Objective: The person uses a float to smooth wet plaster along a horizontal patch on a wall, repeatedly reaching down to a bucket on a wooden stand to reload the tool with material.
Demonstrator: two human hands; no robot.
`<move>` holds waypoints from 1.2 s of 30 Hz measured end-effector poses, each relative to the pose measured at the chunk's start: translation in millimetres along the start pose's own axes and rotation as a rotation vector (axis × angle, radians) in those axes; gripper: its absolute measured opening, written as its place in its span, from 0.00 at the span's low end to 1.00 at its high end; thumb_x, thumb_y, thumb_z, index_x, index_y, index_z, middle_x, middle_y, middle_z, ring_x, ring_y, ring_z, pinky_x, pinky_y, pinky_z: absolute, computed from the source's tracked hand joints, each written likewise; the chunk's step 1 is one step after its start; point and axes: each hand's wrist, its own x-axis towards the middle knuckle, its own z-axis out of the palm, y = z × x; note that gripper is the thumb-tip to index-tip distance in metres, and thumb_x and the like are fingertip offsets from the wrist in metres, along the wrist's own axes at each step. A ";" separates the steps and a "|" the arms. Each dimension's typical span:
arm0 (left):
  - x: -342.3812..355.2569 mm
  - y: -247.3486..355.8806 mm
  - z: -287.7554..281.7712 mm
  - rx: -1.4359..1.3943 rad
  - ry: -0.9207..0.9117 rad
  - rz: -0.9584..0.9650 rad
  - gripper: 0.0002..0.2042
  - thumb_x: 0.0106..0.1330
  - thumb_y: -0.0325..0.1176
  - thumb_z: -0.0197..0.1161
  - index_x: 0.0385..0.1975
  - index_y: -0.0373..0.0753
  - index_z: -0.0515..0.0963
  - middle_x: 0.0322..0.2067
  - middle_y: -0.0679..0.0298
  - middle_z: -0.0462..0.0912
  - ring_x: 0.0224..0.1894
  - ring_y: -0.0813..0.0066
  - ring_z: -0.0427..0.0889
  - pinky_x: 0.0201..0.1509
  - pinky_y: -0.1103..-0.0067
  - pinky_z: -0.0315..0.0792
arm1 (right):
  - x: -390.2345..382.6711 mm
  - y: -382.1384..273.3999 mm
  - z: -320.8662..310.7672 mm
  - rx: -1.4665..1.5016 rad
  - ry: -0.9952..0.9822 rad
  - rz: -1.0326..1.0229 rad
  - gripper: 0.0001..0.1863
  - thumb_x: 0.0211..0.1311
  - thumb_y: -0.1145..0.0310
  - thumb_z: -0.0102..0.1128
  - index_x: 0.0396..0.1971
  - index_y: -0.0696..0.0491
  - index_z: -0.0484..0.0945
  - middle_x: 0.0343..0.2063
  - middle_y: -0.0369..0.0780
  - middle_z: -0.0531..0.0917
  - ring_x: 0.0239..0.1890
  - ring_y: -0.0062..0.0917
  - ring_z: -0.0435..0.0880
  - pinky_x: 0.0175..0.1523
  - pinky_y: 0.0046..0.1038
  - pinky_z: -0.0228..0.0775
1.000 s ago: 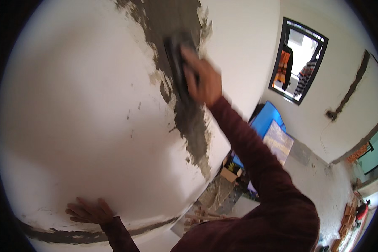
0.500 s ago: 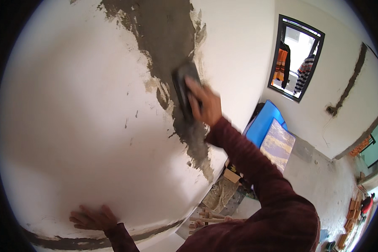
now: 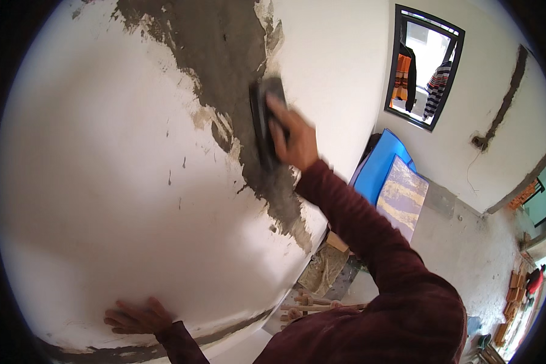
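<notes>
My right hand (image 3: 297,136) grips a dark float (image 3: 267,115), pressed on a long, rough-edged strip of wet grey mortar (image 3: 221,67) running down the white wall (image 3: 103,158). The float is partly hidden behind my fingers and slightly blurred. My left hand (image 3: 141,315) lies flat on the lower white wall with fingers spread, just above a horizontal grey patched band (image 3: 127,353).
A blue sheet (image 3: 379,158) and patterned board (image 3: 400,194) lean at the corner, near cardboard (image 3: 337,242) and timber pieces (image 3: 312,306). Clothes (image 3: 405,79) hang at a window (image 3: 432,121). A person in red (image 3: 534,280) is far right beside stacked bricks (image 3: 515,285).
Over the last second my right hand and float moved down the mortar strip, then slightly back up. The view has shifted a little. My left hand stays on the wall.
</notes>
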 end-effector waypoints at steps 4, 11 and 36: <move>0.0 -2.5 -3.8 -0.009 -0.014 0.008 0.41 0.73 0.67 0.40 0.76 0.42 0.56 0.77 0.47 0.46 0.79 0.43 0.41 0.77 0.45 0.30 | 125.7 -11.7 -19.4 -0.291 0.097 -0.086 0.23 0.67 0.69 0.56 0.62 0.47 0.76 0.51 0.48 0.84 0.49 0.44 0.84 0.56 0.40 0.76; 1.6 4.1 -2.8 0.008 -0.006 -0.026 0.41 0.73 0.67 0.36 0.75 0.41 0.57 0.77 0.47 0.46 0.79 0.42 0.41 0.77 0.46 0.31 | -30.0 1.1 3.4 0.010 -0.073 -0.027 0.29 0.65 0.76 0.55 0.67 0.48 0.72 0.58 0.49 0.80 0.52 0.44 0.85 0.59 0.38 0.77; -1.4 4.1 -6.1 -0.017 -0.003 -0.047 0.40 0.72 0.70 0.34 0.75 0.46 0.60 0.77 0.50 0.50 0.79 0.46 0.45 0.77 0.44 0.35 | 201.1 -50.2 -12.0 -0.205 0.196 -0.164 0.22 0.69 0.55 0.54 0.58 0.49 0.78 0.39 0.53 0.86 0.44 0.53 0.84 0.51 0.45 0.76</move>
